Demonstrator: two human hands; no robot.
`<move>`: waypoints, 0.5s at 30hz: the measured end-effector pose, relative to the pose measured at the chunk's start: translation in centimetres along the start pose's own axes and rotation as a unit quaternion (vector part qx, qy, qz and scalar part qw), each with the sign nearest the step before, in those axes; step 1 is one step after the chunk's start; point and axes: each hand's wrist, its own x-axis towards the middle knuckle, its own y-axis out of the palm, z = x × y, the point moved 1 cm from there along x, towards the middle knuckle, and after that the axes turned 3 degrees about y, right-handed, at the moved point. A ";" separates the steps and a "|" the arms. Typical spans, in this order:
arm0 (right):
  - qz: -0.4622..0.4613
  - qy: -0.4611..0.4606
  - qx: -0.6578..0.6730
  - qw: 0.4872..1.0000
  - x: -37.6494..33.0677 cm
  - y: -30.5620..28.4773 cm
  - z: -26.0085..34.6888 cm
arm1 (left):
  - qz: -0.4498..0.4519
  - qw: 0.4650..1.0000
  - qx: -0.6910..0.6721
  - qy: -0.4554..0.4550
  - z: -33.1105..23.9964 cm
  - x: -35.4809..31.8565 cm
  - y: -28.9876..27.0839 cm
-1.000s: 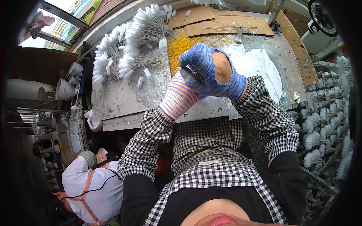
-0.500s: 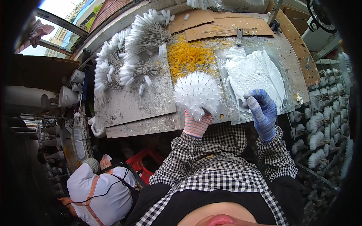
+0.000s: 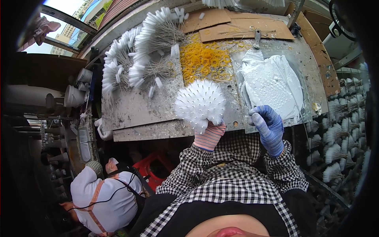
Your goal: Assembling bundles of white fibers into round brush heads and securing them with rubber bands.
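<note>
"Over the near edge of the table, that bristly white dome sits right on top of the left hand, just this side of the yellow rings. Solid grip?"

"Looks like it, the striped glove is curled tight around the underside. Can't see the stems in there though, so no clue how evenly they're squeezed. If that fist loosens, I'd bet the spiky head splays or a few pieces slide out."

"And the right hand?"

"Blue glove, well apart from the dome, thumb and fingertips bunched up close. Can't tell if anything's pinched between them. It's by the lower left of that white pasty-looking layer, so a careless dip of the wrist could smear the glove."

"Rings worry me more tbh."

"Yeah, tip the dome forward and the tips might snag some. Swing it left and the loose white-ended wires could tangle too."
</note>
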 end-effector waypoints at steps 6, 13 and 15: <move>-0.001 -0.010 -0.003 1.000 -0.2 0.2 0.1 | -0.011 0.997 -0.076 -0.010 -0.4 0.0 -0.9; 0.017 0.006 -0.009 1.000 -0.4 0.4 -0.4 | 0.072 0.991 -0.103 -0.045 -1.4 -0.1 -1.7; 0.014 0.008 -0.004 1.000 -0.7 0.2 -0.2 | 0.022 0.996 -0.083 -0.001 -1.5 -0.7 -1.4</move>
